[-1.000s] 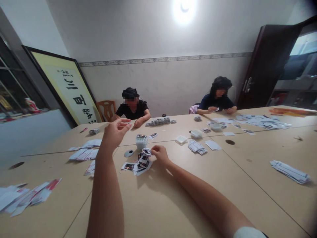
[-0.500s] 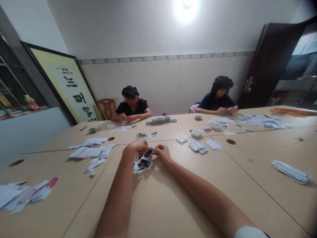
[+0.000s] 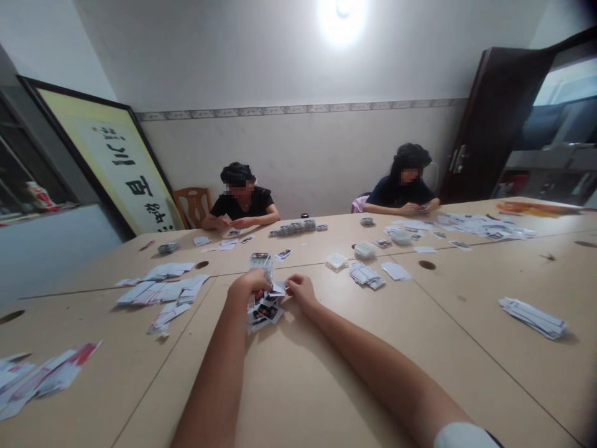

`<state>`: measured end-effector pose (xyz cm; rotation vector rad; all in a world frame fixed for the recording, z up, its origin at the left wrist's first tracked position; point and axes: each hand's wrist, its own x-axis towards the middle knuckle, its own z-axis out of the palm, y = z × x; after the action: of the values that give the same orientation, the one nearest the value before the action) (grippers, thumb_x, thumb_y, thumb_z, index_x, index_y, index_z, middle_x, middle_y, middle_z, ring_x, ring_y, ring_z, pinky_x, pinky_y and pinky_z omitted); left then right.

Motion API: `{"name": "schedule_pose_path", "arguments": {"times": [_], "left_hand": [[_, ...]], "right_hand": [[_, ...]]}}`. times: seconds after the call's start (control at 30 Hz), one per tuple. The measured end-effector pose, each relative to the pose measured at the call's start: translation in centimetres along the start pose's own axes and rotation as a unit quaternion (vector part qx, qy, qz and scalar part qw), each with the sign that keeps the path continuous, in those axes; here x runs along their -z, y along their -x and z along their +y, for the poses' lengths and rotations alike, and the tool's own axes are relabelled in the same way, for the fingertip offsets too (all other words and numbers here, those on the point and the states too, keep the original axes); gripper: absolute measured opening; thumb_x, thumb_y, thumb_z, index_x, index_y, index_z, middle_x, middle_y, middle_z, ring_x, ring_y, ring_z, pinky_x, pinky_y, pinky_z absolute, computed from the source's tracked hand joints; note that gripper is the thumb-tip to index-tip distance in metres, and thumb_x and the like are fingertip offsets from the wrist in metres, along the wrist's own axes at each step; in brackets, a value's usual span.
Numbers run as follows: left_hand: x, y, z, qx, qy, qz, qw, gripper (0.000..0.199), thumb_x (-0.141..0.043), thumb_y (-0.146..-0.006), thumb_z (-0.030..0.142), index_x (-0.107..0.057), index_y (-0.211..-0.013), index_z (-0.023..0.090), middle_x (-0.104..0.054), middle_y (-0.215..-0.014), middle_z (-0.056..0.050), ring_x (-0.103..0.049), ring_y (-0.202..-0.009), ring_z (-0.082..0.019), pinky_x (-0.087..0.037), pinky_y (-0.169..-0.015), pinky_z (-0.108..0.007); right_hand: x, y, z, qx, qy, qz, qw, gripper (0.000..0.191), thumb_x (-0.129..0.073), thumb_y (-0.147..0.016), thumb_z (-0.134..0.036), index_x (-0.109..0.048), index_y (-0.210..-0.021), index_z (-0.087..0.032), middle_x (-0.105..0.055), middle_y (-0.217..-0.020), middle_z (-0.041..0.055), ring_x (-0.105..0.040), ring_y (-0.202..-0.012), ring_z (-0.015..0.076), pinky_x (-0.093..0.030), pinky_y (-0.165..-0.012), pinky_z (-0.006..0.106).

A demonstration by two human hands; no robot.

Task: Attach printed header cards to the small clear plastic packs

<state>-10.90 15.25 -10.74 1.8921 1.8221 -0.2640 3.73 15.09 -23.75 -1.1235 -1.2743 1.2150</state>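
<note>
My left hand (image 3: 252, 282) is closed, pinching a small white card (image 3: 278, 289) between thumb and fingers. At the card's right edge, my right hand (image 3: 303, 291) is closed with its fingertips together; whether they grip the card or another small piece is too small to tell. Under and just in front of my left hand lies a loose pile of dark picture cards with white borders (image 3: 265, 313). Beyond that hand stands a stack of cards in a clear box or wrap (image 3: 262, 261), partly hidden by it.
White paper stacks (image 3: 161, 291) lie to the left, more papers (image 3: 56, 376) nearer. Clear boxes (image 3: 365, 250), cards (image 3: 367, 275) and a strip stack (image 3: 532, 317) are to the right. Two people (image 3: 242, 202) (image 3: 403, 186) sit across the table (image 3: 298, 386), handling small cards.
A picture card was between my hands; now a white card face shows there. My right fingertips have drawn slightly apart from the left. The view has shifted a little to the right.
</note>
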Motion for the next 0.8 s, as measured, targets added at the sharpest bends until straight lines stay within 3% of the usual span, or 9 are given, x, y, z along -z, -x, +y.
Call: {"name": "schedule_pose_path", "arguments": {"times": [0.37, 0.6, 0.8], "left_hand": [[-0.4, -1.5, -0.1, -0.029, 0.016, 0.014, 0.999, 0.036, -0.064, -0.098, 0.039, -0.063, -0.125, 0.015, -0.066, -0.124, -0.01, -0.067, -0.106, -0.025, -0.059, -0.09, -0.045], [-1.0, -1.6, -0.4, -0.044, 0.046, -0.03, 0.997, 0.034, -0.064, -0.098, 0.037, -0.063, -0.124, 0.015, -0.066, -0.121, -0.01, -0.068, -0.103, -0.023, -0.06, -0.087, -0.042], [-1.2, -1.6, -0.4, -0.033, 0.039, -0.064, 0.997, 0.034, -0.065, -0.097, 0.035, -0.063, -0.125, 0.015, -0.066, -0.123, -0.01, -0.067, -0.104, -0.023, -0.06, -0.088, -0.043]], "right_hand": [[-0.2, 0.6, -0.4, 0.03, 0.05, -0.014, 0.998, 0.03, -0.065, -0.099, -0.036, -0.065, -0.121, -0.016, -0.068, -0.12, 0.0083, -0.069, -0.1, 0.0215, -0.06, -0.085, 0.041], [0.0, 1.1, -0.6, 0.038, 0.067, -0.044, 0.996, 0.028, -0.065, -0.099, -0.036, -0.066, -0.117, -0.015, -0.07, -0.112, 0.0071, -0.07, -0.094, 0.0194, -0.061, -0.082, 0.039], [-0.2, 1.3, -0.6, 0.032, 0.076, -0.024, 0.996, 0.028, -0.064, -0.099, -0.036, -0.066, -0.119, -0.016, -0.069, -0.116, 0.0076, -0.07, -0.096, 0.0202, -0.061, -0.083, 0.039]]}}
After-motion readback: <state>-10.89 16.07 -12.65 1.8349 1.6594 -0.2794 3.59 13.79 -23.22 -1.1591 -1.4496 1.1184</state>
